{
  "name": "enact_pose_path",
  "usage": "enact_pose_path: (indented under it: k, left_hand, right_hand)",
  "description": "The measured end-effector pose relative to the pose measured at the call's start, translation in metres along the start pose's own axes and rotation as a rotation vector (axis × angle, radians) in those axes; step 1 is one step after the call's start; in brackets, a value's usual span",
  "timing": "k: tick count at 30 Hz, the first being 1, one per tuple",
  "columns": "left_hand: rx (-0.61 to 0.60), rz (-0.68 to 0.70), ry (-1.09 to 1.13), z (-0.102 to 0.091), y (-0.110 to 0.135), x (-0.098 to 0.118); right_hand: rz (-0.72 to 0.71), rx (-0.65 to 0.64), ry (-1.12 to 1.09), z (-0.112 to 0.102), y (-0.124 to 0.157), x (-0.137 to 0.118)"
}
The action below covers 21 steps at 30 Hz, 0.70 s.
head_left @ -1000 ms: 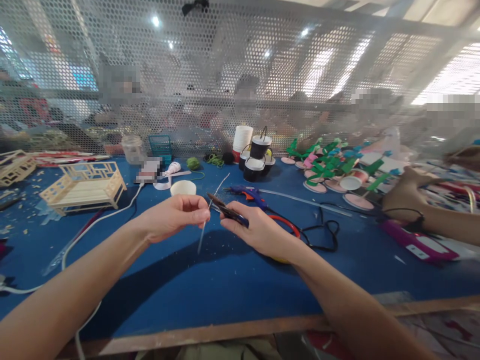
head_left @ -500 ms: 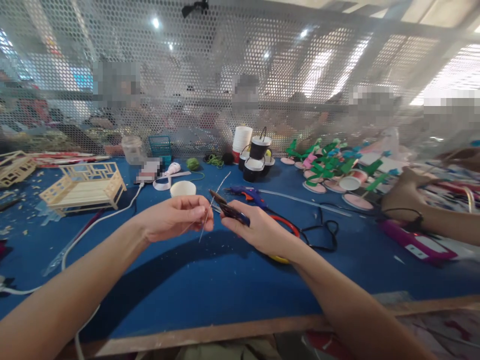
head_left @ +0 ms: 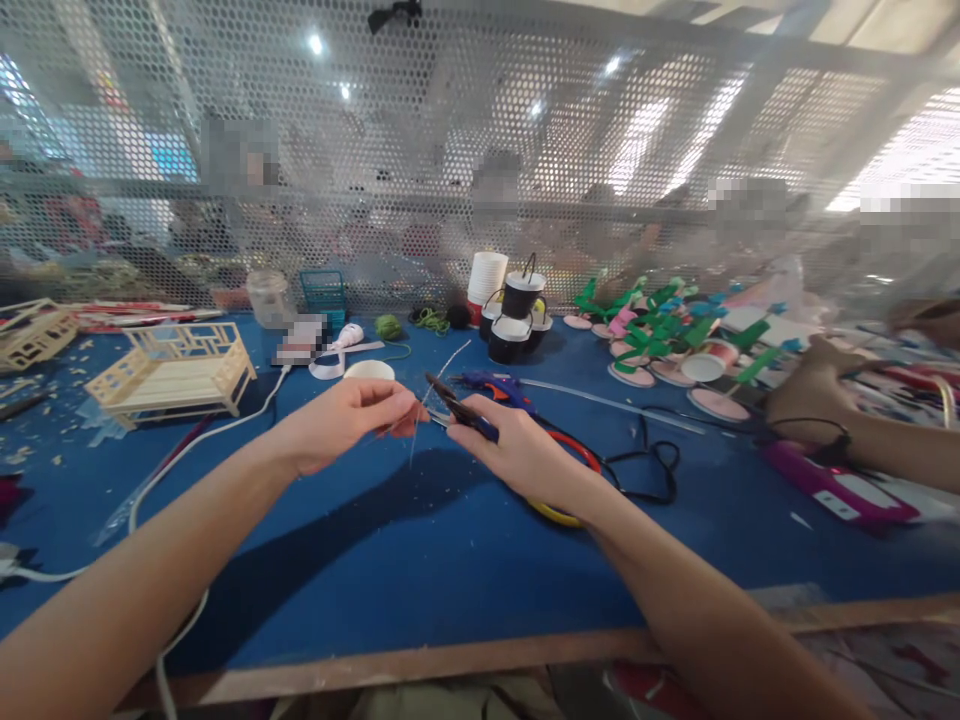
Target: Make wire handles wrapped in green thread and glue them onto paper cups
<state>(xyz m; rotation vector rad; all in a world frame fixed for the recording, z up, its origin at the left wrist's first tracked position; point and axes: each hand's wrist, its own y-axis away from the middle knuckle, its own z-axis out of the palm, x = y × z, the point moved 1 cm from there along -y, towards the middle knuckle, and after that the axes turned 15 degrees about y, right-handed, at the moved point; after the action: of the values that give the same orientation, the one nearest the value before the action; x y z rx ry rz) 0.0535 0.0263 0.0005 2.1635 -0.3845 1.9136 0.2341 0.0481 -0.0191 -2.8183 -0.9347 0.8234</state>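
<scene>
Since the earlier frame, the wire point(head_left: 448, 363) shifts slightly right, and its lower end shows higher, nearer the fingers; the pliers point(head_left: 457, 407) edge right with it. Left thumb and fingertips press together on the wire, so the left hand point(head_left: 356, 420) is pinched around it. Wrapped about the pliers, the right hand point(head_left: 514, 448) keeps its grip; whether the jaws bite the wire I cannot tell. The wire slants between the two hands, its upper end pointing away from the person and its lower end hanging below the left fingers.

Toward the person, a broad stretch of blue tabletop point(head_left: 375, 590), shadowed and dotted with specks, runs to the wooden near edge point(head_left: 450, 652), giving both wrists room. Ahead is tighter: a white cup point(head_left: 370, 370) sits just beyond the left hand, a blue glue gun point(head_left: 517, 393) just beyond the right. A red ring point(head_left: 577, 447) shows beside the right wrist. White cable point(head_left: 133, 515) bounds the left side, passing behind the left forearm; far right, another person's arm point(head_left: 870, 428) reaches in above a purple device point(head_left: 840, 487).
</scene>
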Motion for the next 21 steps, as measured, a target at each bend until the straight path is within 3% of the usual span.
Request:
enact_pose_path:
  k: [3, 5, 7, 10, 13, 15, 17, 21]
  left_hand:
    - [-0.195, -0.113, 0.44, -0.006, -0.002, -0.009]
    - [-0.254, -0.137, 0.541, -0.005, -0.002, -0.011]
    - [-0.248, -0.116, 0.507, -0.001, -0.001, -0.011]
    - [-0.079, -0.039, 0.126, 0.006, 0.0, -0.006]
    - [0.248, 0.134, -0.465, 0.012, 0.002, 0.003]
    - [0.334, 0.188, -0.62, 0.012, 0.003, 0.008]
    - [0.232, 0.124, -0.446, 0.009, 0.003, 0.01]
    - [-0.103, -0.058, 0.269, 0.001, 0.002, 0.003]
  right_hand:
    - [-0.045, -0.006, -0.034, -0.003, 0.001, 0.0]
    - [-0.069, -0.003, -0.033, -0.003, 0.001, -0.001]
    - [-0.088, -0.002, -0.023, -0.003, 0.001, -0.001]
    - [-0.054, 0.027, 0.045, 0.0, 0.0, -0.001]
    - [0.014, 0.074, 0.173, 0.003, -0.002, 0.002]
    - [0.023, 0.079, 0.183, 0.004, -0.003, 0.002]
    - [0.0, 0.063, 0.101, 0.002, -0.002, 0.001]
    - [-0.051, 0.015, -0.033, -0.004, 0.001, -0.001]
